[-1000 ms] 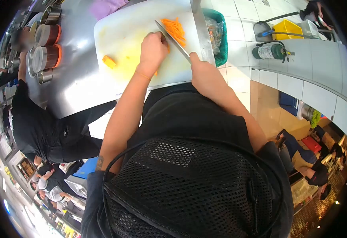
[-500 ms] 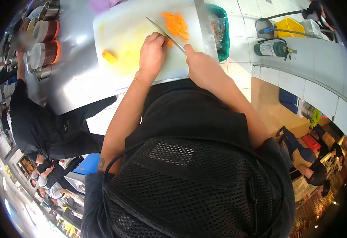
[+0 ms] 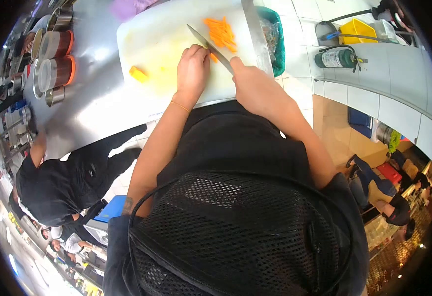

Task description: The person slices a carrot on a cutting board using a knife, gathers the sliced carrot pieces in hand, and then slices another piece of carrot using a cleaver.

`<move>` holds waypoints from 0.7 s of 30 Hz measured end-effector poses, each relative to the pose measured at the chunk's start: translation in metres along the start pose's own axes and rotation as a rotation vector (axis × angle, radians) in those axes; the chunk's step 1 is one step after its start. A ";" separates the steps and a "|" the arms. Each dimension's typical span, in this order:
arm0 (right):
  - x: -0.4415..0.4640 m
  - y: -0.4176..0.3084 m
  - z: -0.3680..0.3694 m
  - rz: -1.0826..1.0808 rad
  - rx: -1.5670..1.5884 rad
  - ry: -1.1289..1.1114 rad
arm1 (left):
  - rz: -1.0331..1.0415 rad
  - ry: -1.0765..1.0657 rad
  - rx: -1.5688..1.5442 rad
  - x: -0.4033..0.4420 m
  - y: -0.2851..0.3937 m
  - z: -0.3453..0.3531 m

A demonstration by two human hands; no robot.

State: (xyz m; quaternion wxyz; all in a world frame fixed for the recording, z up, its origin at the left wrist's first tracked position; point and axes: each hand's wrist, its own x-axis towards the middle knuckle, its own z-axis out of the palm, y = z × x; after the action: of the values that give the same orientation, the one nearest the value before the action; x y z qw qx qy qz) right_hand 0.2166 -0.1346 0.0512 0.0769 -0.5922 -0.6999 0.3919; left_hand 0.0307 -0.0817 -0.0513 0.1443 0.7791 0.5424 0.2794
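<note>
My right hand (image 3: pixel 255 86) is closed round the handle of a knife (image 3: pixel 213 48), whose blade slants up and to the left over the white cutting board (image 3: pixel 166 29). Beside the blade, my left hand (image 3: pixel 193 71) has its fingers curled down on the board, against something mostly hidden under them. A bit of orange vegetable (image 3: pixel 213 57) shows between fingertips and blade. Thin orange strips (image 3: pixel 220 33) lie in a pile on the blade's far side. One orange chunk (image 3: pixel 138 74) rests alone at the board's left.
A green-lined bin (image 3: pixel 278 64) stands right of the steel table (image 3: pixel 90 89). Lidded containers (image 3: pixel 58 70) and metal pots sit at the left. A co-worker in black (image 3: pixel 58 185) is at the table's left end. A fire extinguisher (image 3: pixel 338 58) lies farther right.
Both hands and the knife have shifted slightly over the board. The co-worker at the left has moved down and back, with the arm no longer reaching to the containers.
</note>
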 end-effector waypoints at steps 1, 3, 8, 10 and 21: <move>0.005 0.005 0.012 -0.002 -0.006 -0.011 | 0.001 0.020 -0.002 -0.003 0.001 0.001; 0.026 0.022 0.047 -0.013 0.073 0.157 | 0.006 0.014 -0.022 -0.004 -0.002 0.001; 0.058 0.020 0.018 -0.162 0.006 0.263 | 0.073 -0.018 -0.002 0.007 -0.005 -0.006; 0.039 -0.002 -0.009 -0.148 -0.015 0.255 | 0.064 0.015 -0.196 0.002 -0.022 -0.013; -0.032 0.038 0.020 0.047 0.249 0.015 | -0.271 -0.083 -0.118 -0.015 -0.030 -0.048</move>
State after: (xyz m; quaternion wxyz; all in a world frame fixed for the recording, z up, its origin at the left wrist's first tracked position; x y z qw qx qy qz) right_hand 0.2429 -0.1723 0.0244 0.1459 -0.5974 -0.6311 0.4728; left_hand -0.0243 -0.0886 -0.0329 0.2484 0.6998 0.6187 0.2565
